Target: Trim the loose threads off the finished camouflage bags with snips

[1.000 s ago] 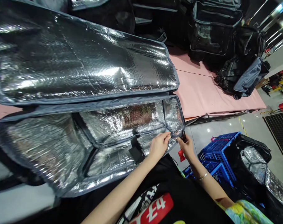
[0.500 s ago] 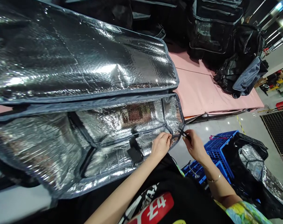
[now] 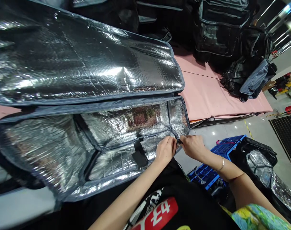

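Closely, the fingertips of the left hand [image 3: 165,149] and right hand [image 3: 193,147] met, almost touching, at the right corner of a big silver-lined bag [image 3: 114,161]. The left fingers looked bent and pinched together on the bag's edge. The right ones were squeezed around a small dark tool [image 3: 180,141], partly hidden. It seemed to be the small, fiddly part of the work, tidying that corner. It called for a still left hand and tiny, careful moves from the right one. The left arm reached straight up from below. The right arm, with a bracelet [image 3: 222,163], slanted in from the side. The bag lay open in front of the person, its shiny lid [image 3: 88,64] folded back near the pink table [image 3: 198,92].
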The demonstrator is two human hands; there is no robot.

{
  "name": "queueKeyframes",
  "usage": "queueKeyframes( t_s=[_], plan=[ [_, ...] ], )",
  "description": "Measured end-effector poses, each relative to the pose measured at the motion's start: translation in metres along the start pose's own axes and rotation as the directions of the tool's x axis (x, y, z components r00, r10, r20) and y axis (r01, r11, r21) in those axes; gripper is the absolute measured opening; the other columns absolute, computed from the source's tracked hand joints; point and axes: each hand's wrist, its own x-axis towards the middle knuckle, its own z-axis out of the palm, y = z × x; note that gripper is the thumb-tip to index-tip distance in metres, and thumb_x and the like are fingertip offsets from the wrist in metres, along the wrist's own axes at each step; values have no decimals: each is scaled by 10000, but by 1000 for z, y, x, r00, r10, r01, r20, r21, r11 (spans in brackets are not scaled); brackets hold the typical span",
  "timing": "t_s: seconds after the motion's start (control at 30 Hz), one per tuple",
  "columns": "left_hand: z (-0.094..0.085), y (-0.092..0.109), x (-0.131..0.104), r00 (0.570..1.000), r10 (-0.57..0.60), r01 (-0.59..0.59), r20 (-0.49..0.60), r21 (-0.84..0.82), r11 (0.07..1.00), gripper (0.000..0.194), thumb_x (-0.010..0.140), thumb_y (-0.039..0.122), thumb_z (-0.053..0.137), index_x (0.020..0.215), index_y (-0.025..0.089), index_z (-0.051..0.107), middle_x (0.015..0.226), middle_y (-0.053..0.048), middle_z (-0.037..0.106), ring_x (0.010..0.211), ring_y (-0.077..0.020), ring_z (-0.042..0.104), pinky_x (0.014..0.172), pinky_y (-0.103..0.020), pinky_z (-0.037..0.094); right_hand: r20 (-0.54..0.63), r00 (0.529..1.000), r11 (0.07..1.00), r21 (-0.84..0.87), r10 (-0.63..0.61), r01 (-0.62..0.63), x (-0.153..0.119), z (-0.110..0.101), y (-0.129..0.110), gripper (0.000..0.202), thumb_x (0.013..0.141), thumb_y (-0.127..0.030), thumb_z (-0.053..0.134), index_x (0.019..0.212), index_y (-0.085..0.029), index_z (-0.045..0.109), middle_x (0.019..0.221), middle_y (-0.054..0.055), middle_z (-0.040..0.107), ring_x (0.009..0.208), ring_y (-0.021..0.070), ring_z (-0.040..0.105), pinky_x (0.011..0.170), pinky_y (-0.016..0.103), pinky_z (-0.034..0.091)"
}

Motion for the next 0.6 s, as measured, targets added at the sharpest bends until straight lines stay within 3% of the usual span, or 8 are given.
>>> queueKeyframes(
  t_s=[0.23, 0.3, 0.4, 0.47, 0.5, 0.53, 0.6],
  plan=[
    [-7, 5, 1, 999, -18, 18, -46, -13, 1000, 232, 863, 286, 376, 764, 194, 565, 764, -46, 585, 703, -167, 542, 665, -283, 418, -13, 1000, 1000, 22, -21, 21, 5, 3, 2, 119, 854, -232, 523, 916, -195, 617, 832, 92, 703, 741, 232, 661, 587, 262, 376],
    [-22, 2, 2, 995, -45, 43, -89, -27, 999, 206, 853, 252, 380, 789, 189, 566, 804, -53, 595, 741, -167, 552, 671, -273, 423, -67, 998, 997, 80, -1, 6, 5, 5, 6, 128, 846, -266, 538, 932, -213, 617, 822, 68, 704, 737, 217, 656, 580, 251, 355],
    [-59, -14, -1, 973, -150, 146, -175, -36, 989, 187, 843, 268, 408, 767, 191, 561, 769, -34, 584, 720, -159, 548, 670, -270, 431, -162, 984, 976, 214, 78, -42, 5, 7, 9, 192, 848, -358, 543, 985, -237, 605, 768, 28, 695, 701, 193, 647, 560, 235, 323],
    [-88, -33, -7, 919, -297, 296, -260, -45, 954, 206, 830, 324, 447, 719, 192, 560, 703, -21, 561, 703, -169, 544, 696, -296, 445, -218, 969, 954, 298, 114, -45, 6, 7, 7, 258, 846, -407, 543, 1039, -243, 589, 727, 13, 683, 676, 189, 641, 557, 232, 317],
    [-100, -44, -12, 872, -375, 375, -314, -64, 925, 184, 815, 322, 466, 749, 189, 574, 734, -28, 571, 749, -184, 556, 737, -318, 453, -243, 963, 940, 338, 119, -31, 7, 7, 5, 289, 846, -419, 543, 1069, -239, 577, 711, 10, 676, 667, 190, 637, 560, 232, 320],
    [-111, -54, -17, 816, -457, 448, -355, -112, 887, 154, 789, 292, 494, 843, 184, 591, 833, -46, 593, 832, -201, 564, 797, -344, 454, -264, 958, 925, 381, 110, -1, 10, 6, 1, 309, 851, -422, 537, 1092, -230, 566, 709, 11, 671, 668, 190, 634, 567, 233, 328],
    [-125, -73, -31, 702, -626, 560, -339, -280, 780, 379, 732, 220, 530, 1108, 175, 530, 1091, -95, 570, 967, -226, 558, 885, -401, 443, -300, 952, 877, 472, 62, 91, 18, 7, -9, 302, 884, -394, 496, 1107, -198, 553, 755, 28, 669, 706, 187, 628, 608, 237, 359]
  ],
)
